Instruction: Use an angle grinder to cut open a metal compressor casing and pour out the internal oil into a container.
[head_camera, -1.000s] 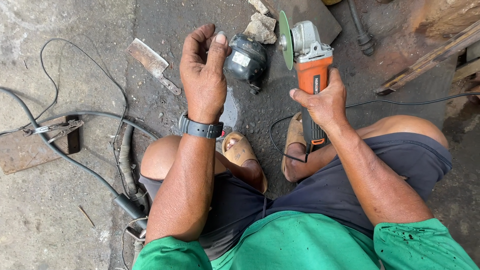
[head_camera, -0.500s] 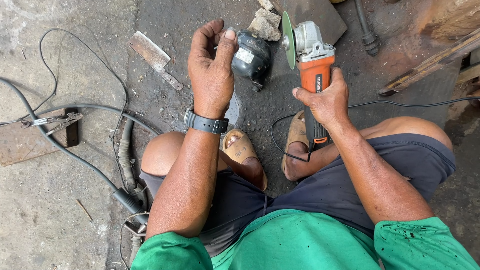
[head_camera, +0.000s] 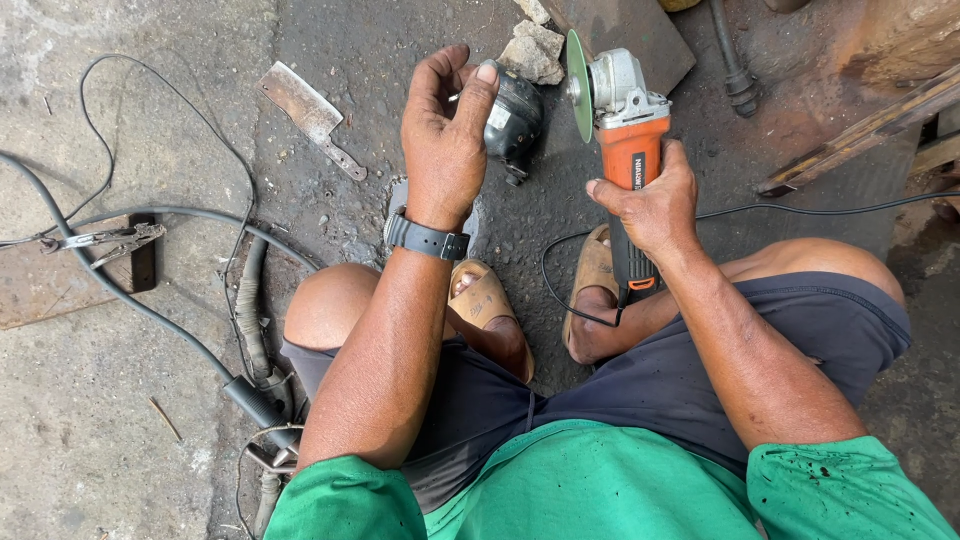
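Since the picture taken 1 second ago, the left hand (head_camera: 445, 135) has drifted to the person's right and turned a little, so its thumb and fingertips now curl toward the black rounded part (head_camera: 512, 122) instead of standing flat in front of it. The fingers are half-curled with thumb and forefinger brought close together; whether they pinch something small or merely brush the part's edge cannot be told, since the back of the hand hides the contact. The right hand (head_camera: 650, 200) is clenched round the orange body of the angle grinder (head_camera: 625, 120), much as it was in both earlier pictures, and the green disc (head_camera: 577, 85) has stayed upright just beside the black part, near it but apart.

The work in hand looks to be at a setting-up point: the left hand seems to be steadying or adjusting the part on the ground, and the disc has not closed in.

Otherwise little differs. The black part lies on the dark floor beside a lump of stone (head_camera: 535, 50), the rusty cleaver blade (head_camera: 310, 115) lies off to the left, and the cables (head_camera: 150, 215) run where they did. A black wristwatch (head_camera: 428, 238) sits on the left wrist.
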